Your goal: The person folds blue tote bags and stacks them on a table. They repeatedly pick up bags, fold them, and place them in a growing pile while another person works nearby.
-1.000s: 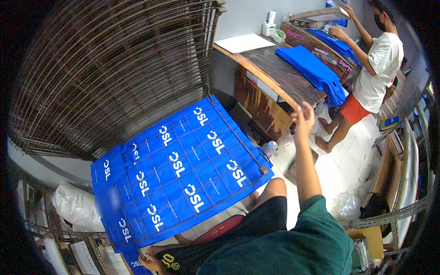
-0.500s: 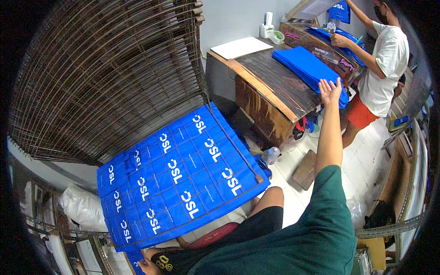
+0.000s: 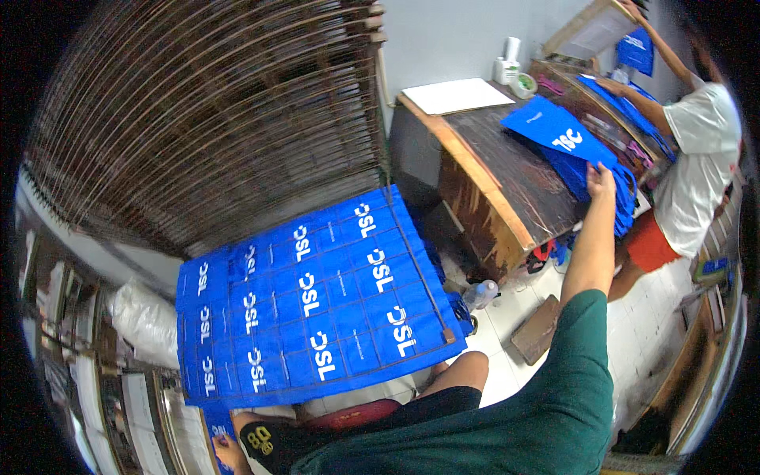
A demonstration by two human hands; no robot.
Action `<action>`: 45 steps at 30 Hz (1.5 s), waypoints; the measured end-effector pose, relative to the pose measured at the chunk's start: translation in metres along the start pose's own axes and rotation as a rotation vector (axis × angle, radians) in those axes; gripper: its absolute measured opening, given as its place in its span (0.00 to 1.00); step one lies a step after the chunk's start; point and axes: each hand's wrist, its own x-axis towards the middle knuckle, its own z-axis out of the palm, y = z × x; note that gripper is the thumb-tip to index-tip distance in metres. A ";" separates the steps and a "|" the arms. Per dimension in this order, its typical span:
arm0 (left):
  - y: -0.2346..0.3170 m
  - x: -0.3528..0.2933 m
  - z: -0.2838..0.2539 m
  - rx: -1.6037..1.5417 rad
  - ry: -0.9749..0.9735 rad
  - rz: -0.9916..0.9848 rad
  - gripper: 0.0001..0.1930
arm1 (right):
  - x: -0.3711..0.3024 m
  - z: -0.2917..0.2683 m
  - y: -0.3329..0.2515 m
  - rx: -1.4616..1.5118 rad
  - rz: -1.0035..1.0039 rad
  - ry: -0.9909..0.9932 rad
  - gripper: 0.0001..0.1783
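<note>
My right hand [image 3: 601,180] reaches to the far right and pinches the near edge of a blue fabric piece [image 3: 558,134] with white print. That piece lies over a stack of blue fabric pieces [image 3: 625,202] on the dark table. Down at the lower left, my left hand [image 3: 229,453] is closed on another blue printed piece [image 3: 216,418], partly cut off by the picture's edge. In front of me, rows of blue printed fabric pieces [image 3: 317,293] lie on a lowered wire rack [image 3: 412,253].
Many raised wire racks [image 3: 222,111] fan out above at the left. On the table [image 3: 491,190] lies a white board [image 3: 455,96]. A co-worker in a white shirt [image 3: 704,134] handles a frame [image 3: 590,30] and blue fabric at the far right. A brown block [image 3: 535,328] and a bottle [image 3: 481,294] are on the floor.
My right hand, open over the stack before, has closed on a piece's edge, and a printed face now shows on top. The co-worker's near hand has moved down to the blue fabric.
</note>
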 end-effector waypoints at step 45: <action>0.083 0.233 0.040 -1.604 -0.392 -0.331 0.40 | -0.583 0.232 0.625 -0.681 0.904 -0.822 0.23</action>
